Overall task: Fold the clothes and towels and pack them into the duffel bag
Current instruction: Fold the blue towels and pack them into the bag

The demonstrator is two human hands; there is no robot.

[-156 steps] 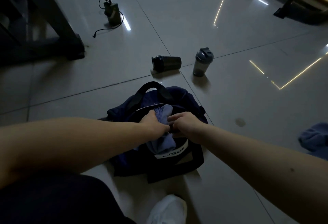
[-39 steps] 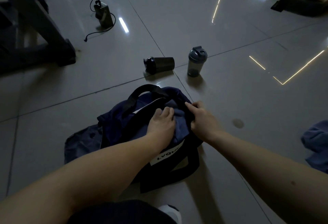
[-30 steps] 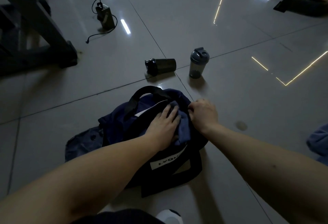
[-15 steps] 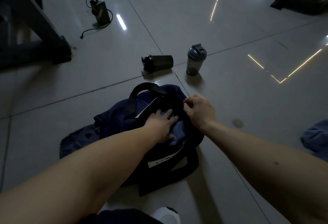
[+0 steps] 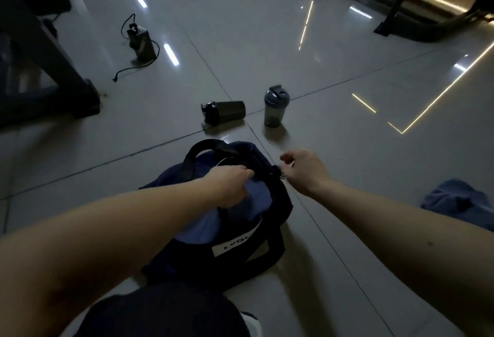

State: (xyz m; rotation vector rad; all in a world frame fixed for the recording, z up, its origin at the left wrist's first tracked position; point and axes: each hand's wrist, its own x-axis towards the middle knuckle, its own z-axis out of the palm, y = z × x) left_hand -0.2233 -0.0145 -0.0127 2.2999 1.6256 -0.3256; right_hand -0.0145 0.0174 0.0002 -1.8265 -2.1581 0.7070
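Note:
The dark navy duffel bag (image 5: 270, 251) lies open on the tiled floor in front of me, its black handle (image 5: 197, 152) arched up at the far side. A blue cloth (image 5: 254, 203) fills its mouth. My left hand (image 5: 232, 184) reaches into the opening, fingers curled down on the blue cloth by the far rim. My right hand (image 5: 303, 169) hovers just off the bag's right end, fingers loosely curled with nothing plainly in them. Another blue towel (image 5: 462, 203) lies crumpled on the floor at the right.
Beyond the bag, one dark shaker bottle (image 5: 223, 112) lies on its side and another (image 5: 275, 109) stands upright. A small device with a cable (image 5: 140, 42) sits farther back. A dark machine frame (image 5: 45, 74) stands at the left, and equipment legs (image 5: 395, 8) at the far right.
My right hand has let go of the bag's rim and moved a little right. My left hand went from lying flat on the cloth to curling its fingers on it near the far rim.

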